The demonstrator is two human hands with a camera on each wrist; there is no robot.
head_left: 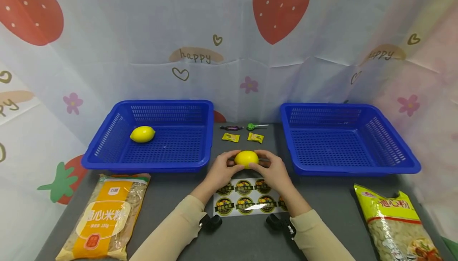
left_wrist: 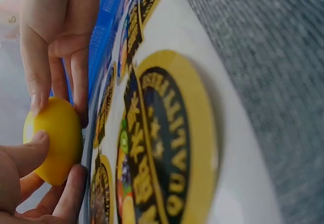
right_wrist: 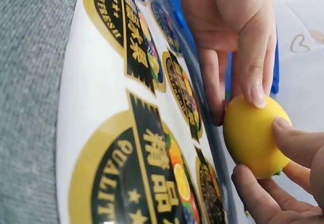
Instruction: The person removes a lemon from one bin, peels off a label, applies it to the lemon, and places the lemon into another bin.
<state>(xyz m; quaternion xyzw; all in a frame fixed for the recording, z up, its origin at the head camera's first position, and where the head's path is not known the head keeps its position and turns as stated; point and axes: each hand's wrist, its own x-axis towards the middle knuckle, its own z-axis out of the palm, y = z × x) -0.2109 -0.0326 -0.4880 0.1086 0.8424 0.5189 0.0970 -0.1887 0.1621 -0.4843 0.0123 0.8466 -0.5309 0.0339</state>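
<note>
Lemon [head_left: 247, 157] gripped by left hand [head_left: 222, 169] and right hand [head_left: 274, 172] together, outside left basket [head_left: 146, 166], where second lemon [head_left: 142, 134] already lies; sticker sheet [head_left: 234, 196] and candies [head_left: 230, 137] sit on table [head_left: 243, 239].

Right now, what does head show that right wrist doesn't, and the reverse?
Only head: a second lemon inside the left basket, plus the orange-labelled bag and the yellow bag.
Only right wrist: a green tip on the held lemon and readable curved sticker lettering.
Both: left hand and right hand gripping that lemon, the sticker sheet, part of a blue basket.
</note>
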